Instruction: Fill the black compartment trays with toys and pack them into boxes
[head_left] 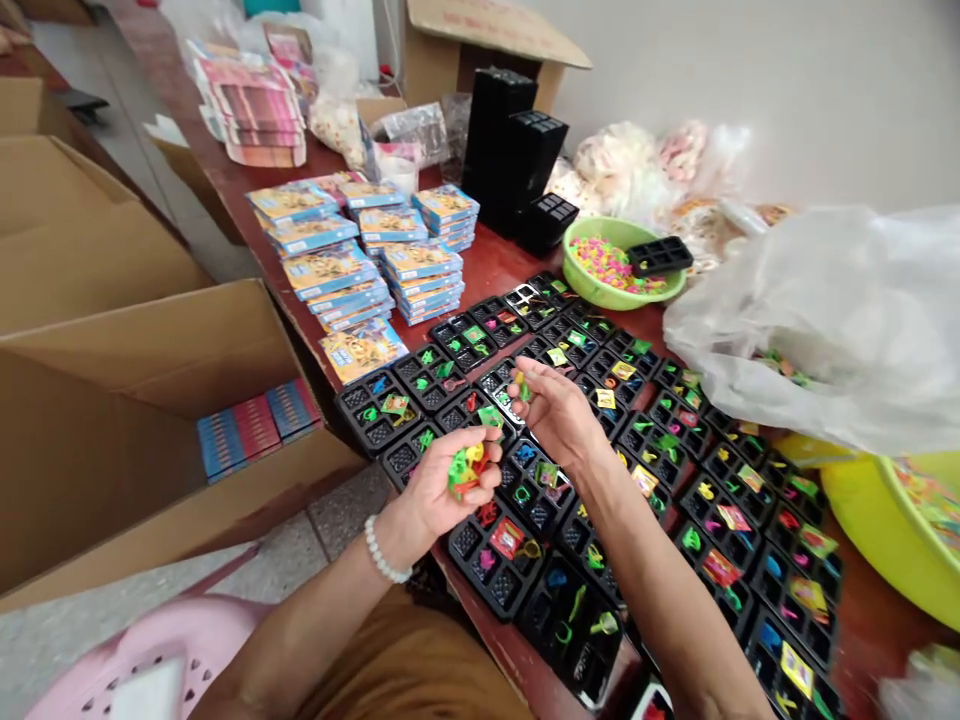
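Red table (pixel 496 262) bears black trays (pixel 507 592), wall (pixel 720 75) behind.

Pink chair (pixel 161 632) (perforated), pale wall (pixel 720 80), speckled floor (pixel 45 640)

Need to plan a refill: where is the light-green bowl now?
In the head view, the light-green bowl sits right of centre in the upper half, just beyond the black trays and right of the tall black stacks.
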